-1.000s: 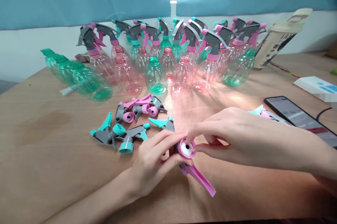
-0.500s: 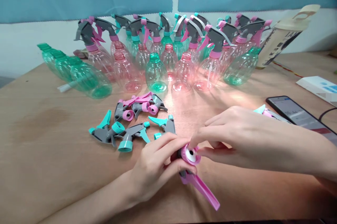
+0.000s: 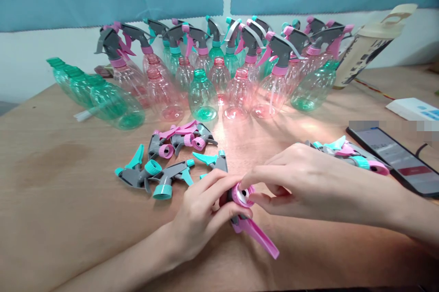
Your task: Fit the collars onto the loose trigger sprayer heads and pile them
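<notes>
Fingers (image 3: 219,187) of the left hand (image 3: 195,212) clasp a pink-collared spray head (image 3: 249,227) over the desk (image 3: 68,237), its trigger slanting nearer and rightward, its collar opening beside the right hand (image 3: 302,182), whose narrowly spaced fingertips meet the white disc (image 3: 241,197) inside, grip unclear.

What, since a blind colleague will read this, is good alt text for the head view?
The left hand holds a gray-and-pink spray head while the right hand touches its collar. Beyond, loose spray heads lie on a wooden table before pink and green bottles, many topped with sprayers; a phone lies at right.
</notes>
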`<act>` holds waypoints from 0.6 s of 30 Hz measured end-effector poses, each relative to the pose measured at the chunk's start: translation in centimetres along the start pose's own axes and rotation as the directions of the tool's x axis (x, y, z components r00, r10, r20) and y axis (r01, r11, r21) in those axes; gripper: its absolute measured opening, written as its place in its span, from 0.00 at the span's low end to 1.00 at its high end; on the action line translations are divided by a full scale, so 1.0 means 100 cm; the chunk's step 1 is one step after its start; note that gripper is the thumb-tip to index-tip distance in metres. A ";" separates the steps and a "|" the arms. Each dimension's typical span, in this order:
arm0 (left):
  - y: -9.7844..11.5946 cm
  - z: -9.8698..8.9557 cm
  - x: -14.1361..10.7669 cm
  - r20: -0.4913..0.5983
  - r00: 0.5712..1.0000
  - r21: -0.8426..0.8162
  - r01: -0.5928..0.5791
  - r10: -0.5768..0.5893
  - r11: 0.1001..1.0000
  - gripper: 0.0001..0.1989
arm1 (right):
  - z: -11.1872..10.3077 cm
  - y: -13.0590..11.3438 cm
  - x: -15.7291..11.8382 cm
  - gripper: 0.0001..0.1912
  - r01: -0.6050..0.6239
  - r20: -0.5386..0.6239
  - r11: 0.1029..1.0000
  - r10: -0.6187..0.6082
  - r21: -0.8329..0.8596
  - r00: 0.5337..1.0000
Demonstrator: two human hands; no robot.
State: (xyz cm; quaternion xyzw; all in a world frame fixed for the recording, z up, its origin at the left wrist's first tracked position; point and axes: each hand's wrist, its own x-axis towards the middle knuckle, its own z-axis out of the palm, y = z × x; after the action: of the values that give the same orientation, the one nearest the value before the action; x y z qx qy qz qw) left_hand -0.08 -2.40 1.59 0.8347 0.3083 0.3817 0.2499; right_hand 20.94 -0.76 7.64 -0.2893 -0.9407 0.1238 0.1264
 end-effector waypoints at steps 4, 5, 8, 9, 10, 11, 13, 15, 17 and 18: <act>-0.001 0.001 -0.001 0.013 1.000 0.020 -0.017 0.016 1.000 0.10 | 0.006 -0.001 0.003 0.05 0.027 -0.076 0.998 -0.023 0.058 0.997; -0.002 0.001 -0.002 0.018 1.000 0.023 -0.025 0.024 0.999 0.09 | 0.007 -0.001 0.004 0.06 0.025 -0.080 0.998 -0.020 0.062 0.997; -0.002 0.001 -0.002 0.020 0.999 0.023 -0.027 0.027 0.999 0.08 | 0.007 -0.002 0.005 0.05 0.013 -0.075 0.998 -0.009 0.056 0.997; -0.002 0.000 -0.002 0.016 1.000 0.022 -0.021 0.021 1.000 0.09 | 0.004 -0.003 0.005 0.05 0.007 -0.076 0.998 -0.003 0.058 0.997; -0.002 -0.002 -0.001 0.013 1.000 0.020 -0.021 0.020 1.000 0.09 | 0.001 -0.004 0.004 0.05 0.000 -0.078 0.998 0.005 0.062 0.997; -0.001 -0.003 -0.001 0.011 1.000 0.020 -0.024 0.024 1.000 0.10 | -0.002 -0.005 0.004 0.06 -0.002 -0.075 0.998 0.007 0.067 0.997; 0.002 -0.006 0.001 0.008 0.999 0.024 -0.042 0.042 0.999 0.12 | -0.009 -0.006 0.001 0.07 -0.010 -0.059 0.999 0.013 0.048 0.998; 0.004 -0.008 0.003 0.000 0.999 0.036 -0.054 0.054 0.998 0.13 | -0.014 -0.008 -0.002 0.08 -0.014 -0.042 1.000 0.014 -0.003 0.999; 0.005 -0.008 0.004 -0.005 0.999 0.039 -0.053 0.053 0.998 0.13 | -0.015 -0.008 -0.004 0.08 -0.007 -0.024 0.998 0.005 -0.059 1.000; 0.005 -0.008 0.004 -0.002 0.999 0.035 -0.054 0.054 0.998 0.12 | -0.014 -0.008 -0.006 0.08 -0.002 -0.012 0.996 0.001 -0.088 1.000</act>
State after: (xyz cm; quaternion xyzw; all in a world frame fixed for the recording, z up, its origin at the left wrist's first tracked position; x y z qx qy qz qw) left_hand -0.32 -2.37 2.56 0.8463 0.2927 0.3843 0.2245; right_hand 21.40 -1.52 9.12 -0.2960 -0.9443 0.0808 0.1192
